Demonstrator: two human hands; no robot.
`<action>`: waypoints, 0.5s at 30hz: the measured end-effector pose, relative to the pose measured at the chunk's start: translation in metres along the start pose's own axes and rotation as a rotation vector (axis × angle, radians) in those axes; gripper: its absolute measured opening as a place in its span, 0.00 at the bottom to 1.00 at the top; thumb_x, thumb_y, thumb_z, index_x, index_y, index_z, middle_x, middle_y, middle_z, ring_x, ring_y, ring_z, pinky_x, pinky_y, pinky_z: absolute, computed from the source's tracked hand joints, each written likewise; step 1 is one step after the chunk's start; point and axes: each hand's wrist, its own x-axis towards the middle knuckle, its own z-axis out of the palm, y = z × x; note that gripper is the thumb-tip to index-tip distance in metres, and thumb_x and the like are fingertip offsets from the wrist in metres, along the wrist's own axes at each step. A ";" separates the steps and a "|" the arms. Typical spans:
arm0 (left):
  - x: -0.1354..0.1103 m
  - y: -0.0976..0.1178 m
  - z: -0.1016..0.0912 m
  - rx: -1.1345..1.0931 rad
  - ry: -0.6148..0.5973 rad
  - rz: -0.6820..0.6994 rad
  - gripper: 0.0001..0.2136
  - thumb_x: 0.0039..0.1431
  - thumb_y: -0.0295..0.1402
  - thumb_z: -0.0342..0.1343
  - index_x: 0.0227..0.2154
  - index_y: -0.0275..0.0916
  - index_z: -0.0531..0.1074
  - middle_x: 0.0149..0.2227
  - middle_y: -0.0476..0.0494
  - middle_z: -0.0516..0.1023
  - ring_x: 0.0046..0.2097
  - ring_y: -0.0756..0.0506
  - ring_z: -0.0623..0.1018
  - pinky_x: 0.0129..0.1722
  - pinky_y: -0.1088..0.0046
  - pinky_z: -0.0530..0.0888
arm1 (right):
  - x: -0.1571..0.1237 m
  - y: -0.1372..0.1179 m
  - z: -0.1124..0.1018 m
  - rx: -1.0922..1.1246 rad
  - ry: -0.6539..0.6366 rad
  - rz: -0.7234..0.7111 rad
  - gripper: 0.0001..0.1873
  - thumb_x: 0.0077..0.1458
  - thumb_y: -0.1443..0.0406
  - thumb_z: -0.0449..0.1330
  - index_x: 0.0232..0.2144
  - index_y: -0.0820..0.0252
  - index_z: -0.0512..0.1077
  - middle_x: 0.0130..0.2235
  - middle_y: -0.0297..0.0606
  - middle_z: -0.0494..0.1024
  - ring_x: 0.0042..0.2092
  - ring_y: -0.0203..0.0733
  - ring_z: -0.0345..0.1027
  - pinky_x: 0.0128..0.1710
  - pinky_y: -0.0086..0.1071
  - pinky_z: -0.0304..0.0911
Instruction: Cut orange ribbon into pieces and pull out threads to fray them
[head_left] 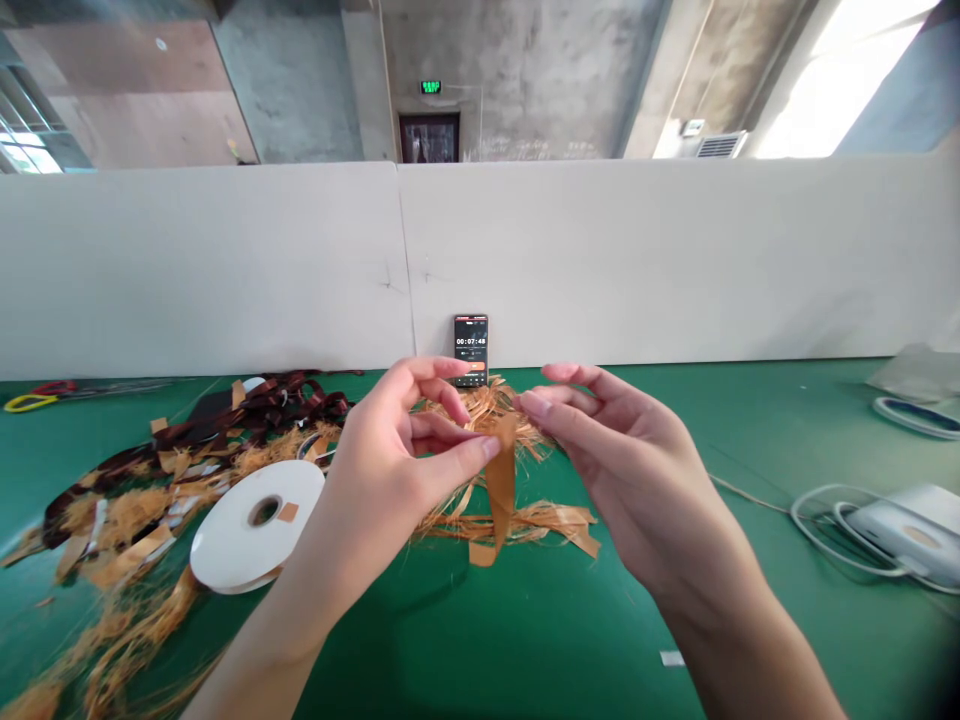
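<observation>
Looking through the head camera, I am seeing both hands raised over the green table (pixel 525 640) and meeting at the middle of the picture. The left hand (pixel 390 470) is pinching the top of an orange ribbon strip (pixel 501 485) between thumb and forefinger, its other fingers curling loosely behind. The strip is hanging straight down from that pinch, its long axis running from 12 to 6 o'clock and its lower end dangling near the table.

The right hand (pixel 622 470) is sitting at 3 o'clock of the strip, fingers stretched out and slightly spread, the tips pointing toward 9 o'clock at the strip's upper edge. I cannot tell whether they are touching or gripping it, because the thumb is hiding beneath them.

At 12 o'clock a heap of frayed orange fibres (pixel 487 405) is blending with the strip's top, blurring its outline. The phone (pixel 471 350) is leaning against the white partition (pixel 600 260), its foot covered by the left fingertips. A white tape spool (pixel 255 525) is lying at 9 o'clock of the left wrist. Both forearms are running out of frame at 6 o'clock.
</observation>
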 end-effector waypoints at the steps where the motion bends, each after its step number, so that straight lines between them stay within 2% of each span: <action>1: 0.000 0.000 0.000 0.001 0.005 0.005 0.20 0.46 0.29 0.65 0.43 0.43 0.69 0.32 0.53 0.68 0.28 0.54 0.73 0.25 0.81 0.70 | 0.000 0.000 0.000 -0.001 0.010 0.000 0.14 0.44 0.65 0.70 0.35 0.57 0.73 0.31 0.31 0.79 0.35 0.30 0.72 0.38 0.23 0.65; 5: 0.000 0.001 0.000 0.006 0.016 0.002 0.20 0.45 0.29 0.65 0.43 0.42 0.69 0.32 0.52 0.69 0.28 0.54 0.73 0.25 0.80 0.70 | 0.000 -0.002 0.001 -0.002 0.003 0.013 0.16 0.45 0.63 0.70 0.37 0.57 0.72 0.34 0.33 0.80 0.37 0.31 0.73 0.38 0.23 0.66; 8: 0.000 0.003 0.000 0.001 0.001 -0.009 0.20 0.45 0.29 0.65 0.43 0.42 0.69 0.33 0.52 0.69 0.29 0.53 0.74 0.27 0.80 0.71 | -0.001 -0.003 0.004 -0.047 -0.104 0.080 0.21 0.41 0.64 0.72 0.38 0.58 0.70 0.33 0.33 0.80 0.35 0.34 0.74 0.36 0.25 0.68; 11: -0.001 0.003 0.001 0.006 -0.031 -0.021 0.20 0.46 0.29 0.65 0.43 0.43 0.69 0.33 0.52 0.69 0.29 0.53 0.75 0.28 0.79 0.72 | -0.002 -0.004 0.004 -0.076 -0.175 0.115 0.19 0.41 0.66 0.72 0.36 0.59 0.71 0.30 0.32 0.79 0.32 0.35 0.74 0.35 0.27 0.70; 15: -0.001 0.002 0.001 0.037 -0.038 -0.033 0.20 0.46 0.30 0.65 0.44 0.44 0.68 0.35 0.52 0.70 0.29 0.53 0.75 0.27 0.80 0.71 | 0.000 -0.003 -0.001 -0.048 -0.058 0.004 0.16 0.43 0.67 0.71 0.35 0.58 0.72 0.28 0.30 0.80 0.31 0.31 0.74 0.34 0.23 0.69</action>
